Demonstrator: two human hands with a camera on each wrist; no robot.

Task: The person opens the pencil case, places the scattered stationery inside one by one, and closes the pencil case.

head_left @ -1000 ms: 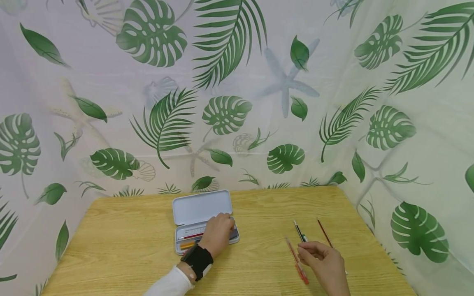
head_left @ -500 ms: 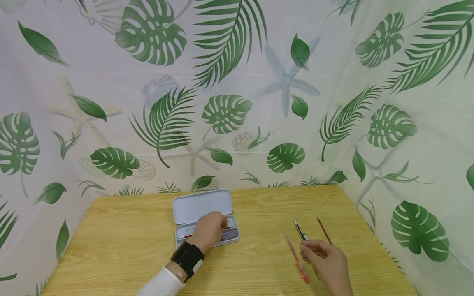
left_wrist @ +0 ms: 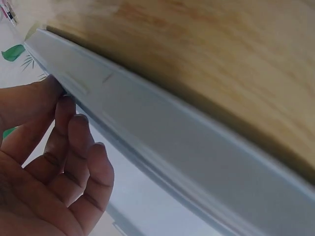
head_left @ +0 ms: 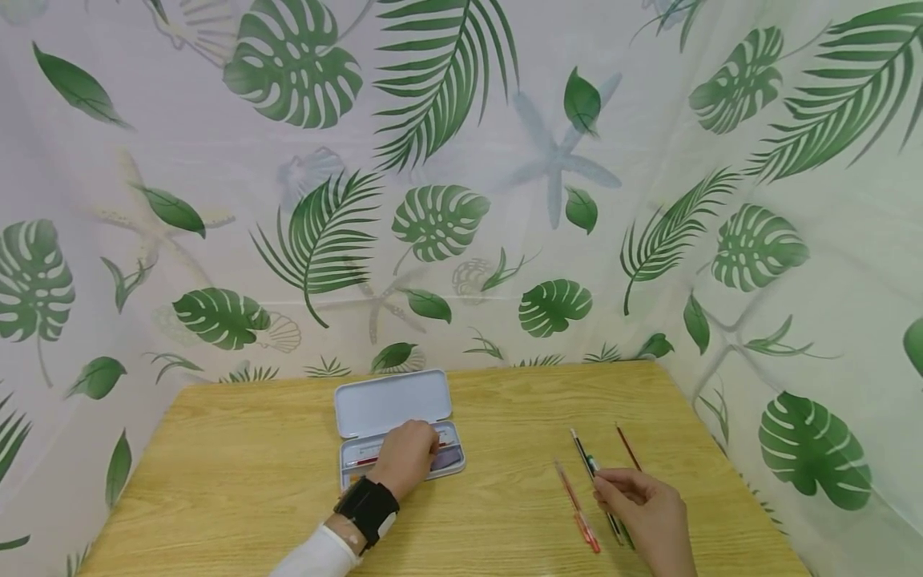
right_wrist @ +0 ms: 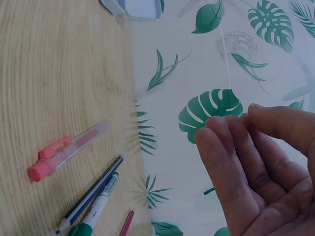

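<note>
My left hand [head_left: 405, 458] reaches into an open pale blue pencil case [head_left: 392, 407]. In the left wrist view its thumb and fingers [left_wrist: 81, 169] are bent together at the rim of the case [left_wrist: 142, 110]; the wall hides whatever the tips touch. A red pencil [head_left: 360, 462] lies in the case, partly behind this hand. My right hand [head_left: 645, 513] hovers over the table with thumb and fingertips close together and nothing visible between them. Near it lie a pink pen [right_wrist: 69, 152], a dark pencil [right_wrist: 91, 193], a green-capped marker [right_wrist: 101, 204] and a dark red pencil [right_wrist: 127, 222].
Inside the case are also a clear ruler [head_left: 371, 450] and a purplish-grey block [head_left: 447, 457]. The case's lid [head_left: 392, 401] leans back on its hinge. A leaf-printed curtain [head_left: 490, 160] stands behind and beside the wooden table [head_left: 245, 449].
My left hand has shifted a little left within the case, uncovering the purplish-grey block. The right hand has drifted slightly right. The pens and pencils on the table have stayed put.
</note>
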